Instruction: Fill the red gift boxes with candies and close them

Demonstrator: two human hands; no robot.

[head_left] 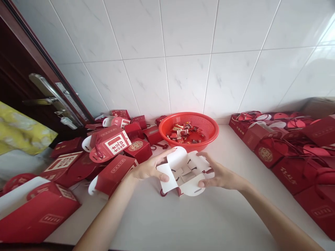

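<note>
A small red gift box (186, 174) with a white inside stands on the white counter, its flaps spread apart and its inside facing me. Nothing lies in it that I can make out. My left hand (154, 168) grips its left side, thumb on the left flap and fingers behind. On the opposite side my right hand (218, 173) holds the right and front flaps, thumb pressing near the front one. A dark red cord (163, 192) shows at the box's lower left. Just behind it sits a red plastic basket (188, 116) with wrapped candies (183, 131) inside.
Several red gift boxes (111, 144) are heaped on the left, some tilted, one large open box (39, 211) nearest me. More boxes with cords (290, 174) stand packed in rows along the right. A tiled wall (188, 76) closes the back; a dark door (23, 66) is at left.
</note>
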